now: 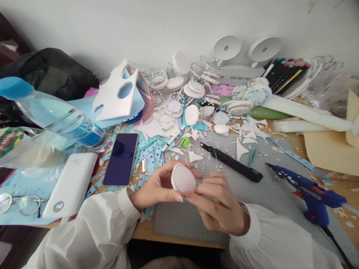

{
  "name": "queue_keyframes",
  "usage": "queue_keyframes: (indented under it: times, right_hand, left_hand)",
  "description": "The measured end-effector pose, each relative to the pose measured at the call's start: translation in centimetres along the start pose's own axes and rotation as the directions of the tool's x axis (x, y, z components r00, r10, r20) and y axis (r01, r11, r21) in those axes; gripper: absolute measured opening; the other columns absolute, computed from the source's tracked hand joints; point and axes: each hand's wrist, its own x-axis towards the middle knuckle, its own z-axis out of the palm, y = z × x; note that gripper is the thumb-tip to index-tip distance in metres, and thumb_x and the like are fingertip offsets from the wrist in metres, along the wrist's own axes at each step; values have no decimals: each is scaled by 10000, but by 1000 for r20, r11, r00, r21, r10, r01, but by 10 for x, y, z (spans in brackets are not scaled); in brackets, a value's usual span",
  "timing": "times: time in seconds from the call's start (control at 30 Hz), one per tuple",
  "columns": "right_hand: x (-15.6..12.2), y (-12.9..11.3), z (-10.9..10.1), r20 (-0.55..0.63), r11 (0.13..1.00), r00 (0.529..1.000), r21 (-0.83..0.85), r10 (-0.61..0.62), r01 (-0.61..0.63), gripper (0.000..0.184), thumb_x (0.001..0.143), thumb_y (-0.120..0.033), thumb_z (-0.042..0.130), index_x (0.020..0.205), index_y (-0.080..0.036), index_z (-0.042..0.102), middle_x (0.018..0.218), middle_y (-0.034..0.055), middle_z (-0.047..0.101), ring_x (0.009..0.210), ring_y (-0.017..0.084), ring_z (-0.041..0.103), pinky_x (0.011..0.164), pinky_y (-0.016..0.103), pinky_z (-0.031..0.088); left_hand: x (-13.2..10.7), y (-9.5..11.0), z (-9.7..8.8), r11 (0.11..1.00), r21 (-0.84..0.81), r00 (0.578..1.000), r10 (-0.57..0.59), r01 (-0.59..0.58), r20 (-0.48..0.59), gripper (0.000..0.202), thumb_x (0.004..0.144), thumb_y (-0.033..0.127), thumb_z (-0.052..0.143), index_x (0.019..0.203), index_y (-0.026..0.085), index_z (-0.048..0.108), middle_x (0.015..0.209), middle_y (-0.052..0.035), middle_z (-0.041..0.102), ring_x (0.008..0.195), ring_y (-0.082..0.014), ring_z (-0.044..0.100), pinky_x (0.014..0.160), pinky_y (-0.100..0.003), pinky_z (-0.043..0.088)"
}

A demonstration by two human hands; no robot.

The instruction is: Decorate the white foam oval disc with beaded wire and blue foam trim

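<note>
Your left hand [157, 186] has the white disc [184, 178] in its grip, lower centre of frame. Your right hand [220, 201] touches the disc's edge; can't tell whether that grip is clenched on anything.

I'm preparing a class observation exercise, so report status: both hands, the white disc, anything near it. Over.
Left hand holding white disc. Right hand at its lower right edge. Black tool, white scrap beyond, on gray mat.
</note>
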Motion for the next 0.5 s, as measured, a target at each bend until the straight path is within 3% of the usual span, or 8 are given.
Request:
queue_keyframes:
  times: [0.23, 0.5]
  right_hand:
    - [-2, 1, 1, 23, 997, 1000, 74, 0, -2, 261, 856, -69, 502, 1057, -119, 662, 902, 53, 578, 847, 166, 541, 792, 356, 472]
    - [-2, 1, 2, -17, 993, 998, 98, -68, 70, 214, 884, -80, 477, 998, -131, 651, 910, 37, 551, 798, 141, 521, 768, 334, 460]
  left_hand:
    - [-2, -1, -2, 999, -14, 999, -29, 29, 15, 602, 746, 401, 818, 1280, 207, 621, 1147, -110, 729, 1051, -232, 688, 892, -276, 500]
    - [-4, 0, -2, 993, -59, 995, -98, 100, 26, 634, 665, 407, 873, 1221, 184, 663, 1054, -94, 746, 879, -177, 686, 785, -230, 500]
